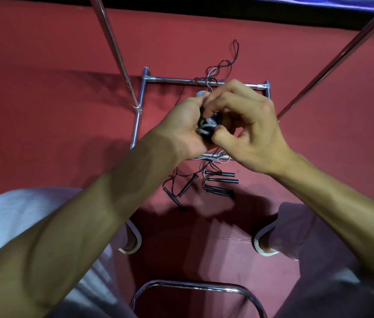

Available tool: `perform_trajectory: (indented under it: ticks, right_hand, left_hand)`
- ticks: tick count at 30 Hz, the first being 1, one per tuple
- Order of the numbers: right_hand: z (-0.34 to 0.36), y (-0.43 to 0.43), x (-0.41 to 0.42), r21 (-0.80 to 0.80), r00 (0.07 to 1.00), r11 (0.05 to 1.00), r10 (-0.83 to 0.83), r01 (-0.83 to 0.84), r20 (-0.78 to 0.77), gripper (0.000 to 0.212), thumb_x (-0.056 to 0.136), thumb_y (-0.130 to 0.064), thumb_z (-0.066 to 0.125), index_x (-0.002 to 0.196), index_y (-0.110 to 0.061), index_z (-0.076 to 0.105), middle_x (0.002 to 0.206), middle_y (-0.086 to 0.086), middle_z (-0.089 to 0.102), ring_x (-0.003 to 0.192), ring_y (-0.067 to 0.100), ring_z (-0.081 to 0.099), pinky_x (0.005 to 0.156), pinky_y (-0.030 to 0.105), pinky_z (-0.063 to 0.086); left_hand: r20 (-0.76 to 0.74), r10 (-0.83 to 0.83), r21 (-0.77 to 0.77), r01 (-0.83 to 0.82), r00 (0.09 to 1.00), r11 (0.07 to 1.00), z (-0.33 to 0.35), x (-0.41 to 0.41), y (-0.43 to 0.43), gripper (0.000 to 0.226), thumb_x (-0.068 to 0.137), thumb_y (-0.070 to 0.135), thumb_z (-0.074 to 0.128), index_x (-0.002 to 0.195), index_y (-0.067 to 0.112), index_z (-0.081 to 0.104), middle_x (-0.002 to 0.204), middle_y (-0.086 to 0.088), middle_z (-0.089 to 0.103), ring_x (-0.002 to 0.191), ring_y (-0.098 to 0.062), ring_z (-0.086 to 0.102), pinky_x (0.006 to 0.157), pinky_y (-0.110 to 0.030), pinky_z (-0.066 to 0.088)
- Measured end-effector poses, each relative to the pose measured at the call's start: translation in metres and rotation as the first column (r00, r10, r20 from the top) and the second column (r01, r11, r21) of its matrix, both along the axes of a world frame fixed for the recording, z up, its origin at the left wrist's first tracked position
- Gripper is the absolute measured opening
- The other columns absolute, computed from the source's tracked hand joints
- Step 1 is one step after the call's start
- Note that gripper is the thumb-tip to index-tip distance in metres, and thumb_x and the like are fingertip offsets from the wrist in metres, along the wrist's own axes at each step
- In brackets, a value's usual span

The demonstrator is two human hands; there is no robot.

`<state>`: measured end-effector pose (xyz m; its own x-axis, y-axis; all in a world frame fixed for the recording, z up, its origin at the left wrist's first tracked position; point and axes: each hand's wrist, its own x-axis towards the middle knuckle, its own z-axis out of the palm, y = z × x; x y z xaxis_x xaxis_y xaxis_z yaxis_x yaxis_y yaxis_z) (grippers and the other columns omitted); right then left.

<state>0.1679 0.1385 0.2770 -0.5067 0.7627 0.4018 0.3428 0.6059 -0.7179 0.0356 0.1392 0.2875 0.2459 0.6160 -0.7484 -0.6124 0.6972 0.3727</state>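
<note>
My left hand [186, 125] grips a small dark part wound with grey wire [207, 127], held above the red floor. My right hand [248, 125] meets it from the right, its thumb and fingers curled in and pinching the same part and its wire. A grey rounded tip [201, 93] pokes out above my left fingers. Thin dark and grey wires [221, 66] trail up from the hands, and more hang below toward several black tube-shaped pieces [221, 181] lying on the floor. Much of the held part is hidden by my fingers.
A rectangular metal frame [172, 79] lies on the red floor under my hands. Two long metal rods [114, 51] [332, 63] slant up to the left and right. My knees and feet flank a curved chrome chair edge [195, 286] at the bottom.
</note>
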Motion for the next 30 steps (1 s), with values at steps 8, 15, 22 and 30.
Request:
perform_trajectory:
  ticks: [8, 15, 22, 30]
  right_hand:
    - [0.0, -0.005, 0.002, 0.043, 1.0, 0.999, -0.006, 0.007, -0.026, 0.014, 0.07, 0.0, 0.058, 0.082, 0.002, 0.065, 0.078, 0.01, 0.058, 0.065, 0.027, 0.053, 0.057, 0.039, 0.045]
    - [-0.007, -0.017, -0.001, 0.049, 0.99, 0.996, -0.065, 0.072, -0.129, 0.011, 0.073, 0.007, 0.063, 0.078, 0.003, 0.071, 0.079, 0.011, 0.061, 0.062, 0.027, 0.057, 0.052, 0.038, 0.047]
    - [-0.002, -0.022, -0.005, -0.122, 0.965, 0.988, -0.118, 0.091, -0.235, 0.01, 0.082, 0.008, 0.063, 0.089, 0.001, 0.067, 0.083, 0.005, 0.063, 0.063, 0.024, 0.057, 0.055, 0.039, 0.048]
    - [-0.01, -0.02, -0.003, -0.113, 0.989, 0.993, -0.046, 0.03, -0.139, 0.01, 0.085, 0.011, 0.061, 0.088, 0.002, 0.064, 0.081, 0.009, 0.061, 0.065, 0.028, 0.062, 0.056, 0.044, 0.052]
  left_hand:
    - [-0.009, 0.021, -0.029, -0.022, 1.0, 0.999, 0.009, 0.001, -0.005, 0.043, 0.109, 0.033, 0.046, 0.076, 0.007, 0.055, 0.056, -0.007, 0.059, 0.048, -0.019, 0.063, 0.05, -0.023, 0.056]
    - [-0.002, -0.009, -0.018, 0.009, 1.0, 1.0, 0.023, 0.003, -0.011, 0.051, 0.11, 0.038, 0.039, 0.078, 0.0, 0.052, 0.046, -0.012, 0.056, 0.032, -0.02, 0.056, 0.034, -0.021, 0.046]
    - [-0.046, -0.001, -0.013, 0.001, 0.999, 1.0, 0.021, 0.0, -0.007, 0.042, 0.109, 0.031, 0.043, 0.077, 0.005, 0.052, 0.047, -0.009, 0.054, 0.035, -0.021, 0.056, 0.04, -0.023, 0.051]
    - [-0.277, 0.149, -0.142, -0.194, 0.949, 0.971, -0.001, 0.002, 0.001, 0.019, 0.105, 0.025, 0.044, 0.099, 0.009, 0.052, 0.103, -0.013, 0.053, 0.096, -0.027, 0.056, 0.107, -0.046, 0.047]
